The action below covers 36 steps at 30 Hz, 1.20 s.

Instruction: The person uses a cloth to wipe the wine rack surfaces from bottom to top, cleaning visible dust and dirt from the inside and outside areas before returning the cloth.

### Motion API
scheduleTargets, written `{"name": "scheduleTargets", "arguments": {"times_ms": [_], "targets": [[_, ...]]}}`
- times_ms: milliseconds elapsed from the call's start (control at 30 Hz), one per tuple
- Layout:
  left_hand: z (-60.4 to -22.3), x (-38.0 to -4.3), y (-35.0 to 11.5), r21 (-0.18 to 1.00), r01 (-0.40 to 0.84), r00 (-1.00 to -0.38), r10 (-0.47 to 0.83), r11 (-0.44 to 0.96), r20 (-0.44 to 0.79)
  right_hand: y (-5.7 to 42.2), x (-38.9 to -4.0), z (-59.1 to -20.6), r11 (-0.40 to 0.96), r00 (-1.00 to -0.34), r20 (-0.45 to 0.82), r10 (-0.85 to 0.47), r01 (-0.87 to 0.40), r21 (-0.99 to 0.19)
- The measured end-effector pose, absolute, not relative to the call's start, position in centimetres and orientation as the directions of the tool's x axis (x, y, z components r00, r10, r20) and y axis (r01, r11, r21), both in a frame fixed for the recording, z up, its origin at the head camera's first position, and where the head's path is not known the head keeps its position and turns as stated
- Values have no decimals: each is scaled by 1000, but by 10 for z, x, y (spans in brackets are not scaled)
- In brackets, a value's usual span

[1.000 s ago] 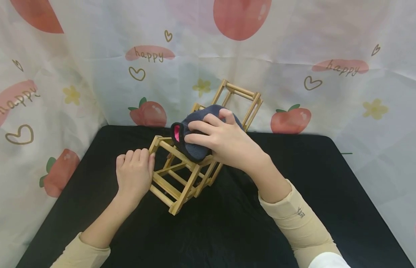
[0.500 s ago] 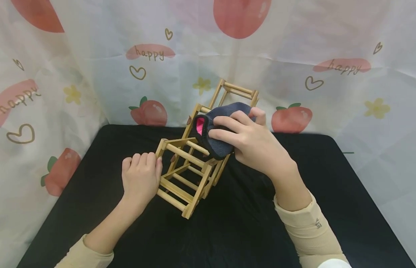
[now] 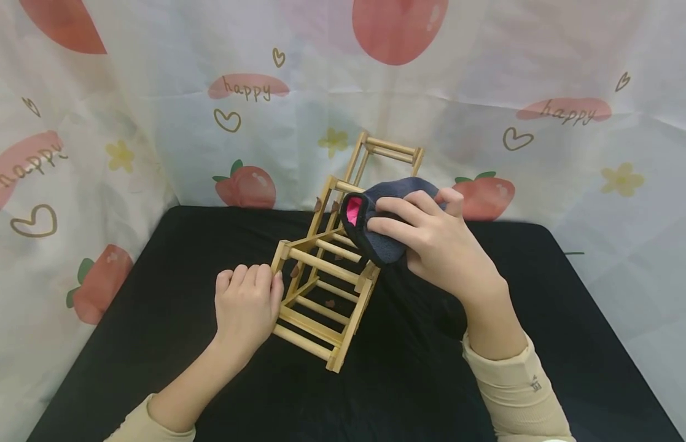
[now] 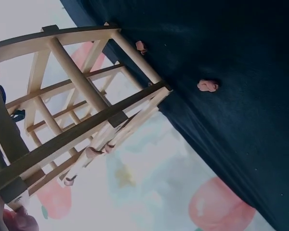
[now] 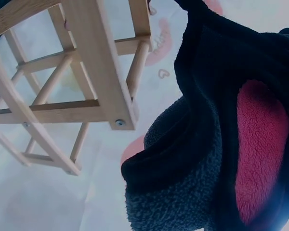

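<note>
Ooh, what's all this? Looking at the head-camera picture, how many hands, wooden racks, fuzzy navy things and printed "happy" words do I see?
Hands: 2 (left hand, right hand)
Wooden rack: 1
Fuzzy navy item: 1
"Happy" words: 3 (left word, middle word, right word)
Total: 7

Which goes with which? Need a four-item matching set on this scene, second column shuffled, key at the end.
Things:
1. rack
2. fleece
3. tablecloth
4. left hand

Colour, place or state:
A. black, under the rack
B. gripping the rack's left side
C. pale wood
D. dark blue outside, pink inside

Pairs: 1-C, 2-D, 3-A, 4-B
</note>
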<state>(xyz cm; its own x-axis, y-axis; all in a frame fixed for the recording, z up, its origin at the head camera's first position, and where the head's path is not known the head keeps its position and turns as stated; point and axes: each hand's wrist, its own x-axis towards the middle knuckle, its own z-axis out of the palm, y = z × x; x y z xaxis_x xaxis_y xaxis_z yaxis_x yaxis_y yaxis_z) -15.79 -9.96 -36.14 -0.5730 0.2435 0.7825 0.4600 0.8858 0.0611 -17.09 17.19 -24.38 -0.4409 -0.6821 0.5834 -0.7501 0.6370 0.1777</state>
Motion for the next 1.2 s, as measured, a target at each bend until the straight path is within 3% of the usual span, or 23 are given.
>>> {"name": "scheduleTargets", "arguments": {"times_ms": [267, 633, 833, 967, 1100, 1200], "targets": [[-361, -166, -107, 40, 561, -511, 307, 827, 803, 182, -170, -249, 671, -479, 599, -642, -728, 138], [-341, -202, -120, -181, 653, -332, 492, 736, 805, 191, -169, -253, 677, -471, 642, -605, -728, 104], [-329, -218, -122, -293, 751, -263, 675, 592, 689, 196, -169, -256, 680, -471, 651, -595, -727, 95], [-324, -225, -122, -383, 791, -179, 780, 476, 599, 197, -170, -257, 678, -464, 664, -586, -730, 88], [-319, -230, -119, -437, 807, -97, 820, 396, 564, 198, -170, -257, 679, -467, 665, -583, -730, 84], [-317, -232, -117, -445, 815, -70, 825, 372, 561, 198, -170, -257, 680, -472, 661, -583, -728, 80]]}}
